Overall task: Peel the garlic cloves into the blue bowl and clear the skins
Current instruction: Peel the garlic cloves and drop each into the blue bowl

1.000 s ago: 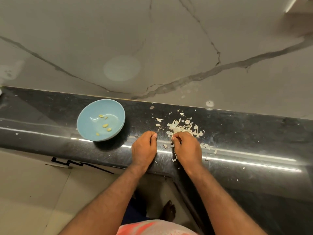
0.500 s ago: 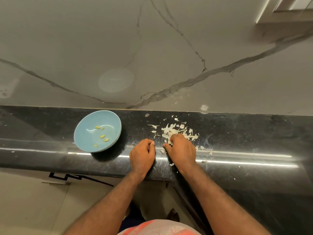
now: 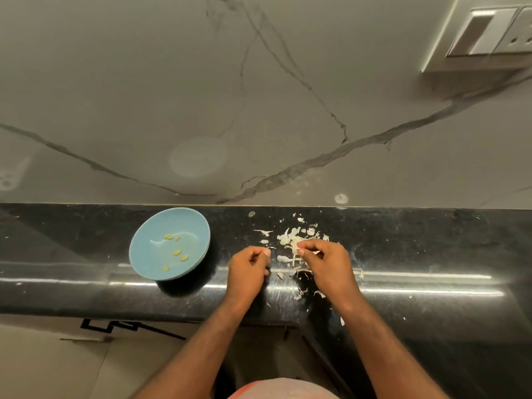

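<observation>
A few peeled yellowish garlic cloves (image 3: pixel 176 251) lie in the round pale-blue bowl (image 3: pixel 198 226) on the glossy black counter (image 3: pixel 431 243). Right of it the left hand (image 3: pixel 247 269) is curled (holding anything? cannot tell), and the right hand (image 3: pixel 328 263) pinches papery white garlic skins (image 3: pixel 285 239) from their scattered heap.

Bowl (image 3: pixel 149 263) on counter (image 3: pixel 431 249), left of skins (image 3: pixel 290 239).

Bare counter (image 3: pixel 431 246) right of skins (image 3: pixel 290 240)
</observation>
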### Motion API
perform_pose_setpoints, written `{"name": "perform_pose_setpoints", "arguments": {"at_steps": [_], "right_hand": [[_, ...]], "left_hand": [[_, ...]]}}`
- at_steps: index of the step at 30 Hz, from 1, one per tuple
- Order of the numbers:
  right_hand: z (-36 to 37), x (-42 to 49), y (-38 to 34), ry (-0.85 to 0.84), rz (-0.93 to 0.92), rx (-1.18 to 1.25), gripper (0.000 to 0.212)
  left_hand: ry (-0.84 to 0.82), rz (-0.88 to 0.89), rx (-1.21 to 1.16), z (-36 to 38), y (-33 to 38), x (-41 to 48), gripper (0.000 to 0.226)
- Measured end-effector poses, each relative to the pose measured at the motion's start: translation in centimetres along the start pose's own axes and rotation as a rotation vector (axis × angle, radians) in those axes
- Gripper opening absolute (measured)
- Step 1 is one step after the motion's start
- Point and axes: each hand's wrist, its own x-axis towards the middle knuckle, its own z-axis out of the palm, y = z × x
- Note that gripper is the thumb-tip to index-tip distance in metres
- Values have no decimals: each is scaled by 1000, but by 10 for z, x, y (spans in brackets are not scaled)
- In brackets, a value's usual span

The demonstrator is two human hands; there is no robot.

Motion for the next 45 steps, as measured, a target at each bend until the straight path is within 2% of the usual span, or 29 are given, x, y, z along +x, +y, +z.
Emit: {"name": "perform_pose_setpoints", "arguments": {"at_steps": [4, 10, 15, 19, 25, 29, 32, 39, 45], "right_hand": [[-12, -9, -21, 9, -82, 94, 16], [-31, -20, -52, 42, -187, 182, 20], [-41, -25, -69, 2, -137, 379, 20], [-44, -27, -79, 36, -148, 381, 9], [-45, -26, -86, -34, -152, 344, 8], [-43, -23, -95, -61, -156, 356, 5], [-38, -22, -99, -22, -150, 362, 5], [-31, -21, -107, 49, -184, 246, 8], [-21, -19, -113, 103, -148, 442, 9]], "left_hand": [[-250, 67, -95, 1, 41, -13, 14], [-347, 77, -289, 1, 79, -22, 9], [-353, 149, -274, -7, 98, -19, 8], [-364, 154, -289, -11, 107, -21, 8], [-388, 230, -250, -16, 112, -22, 15], [-319, 283, -233, -21, 115, -18, 19], [-294, 324, -221, -25, 116, -13, 23], [-283, 409, -215, -28, 119, -9, 16], [-244, 411, -296, -25, 122, -9, 15]]}}
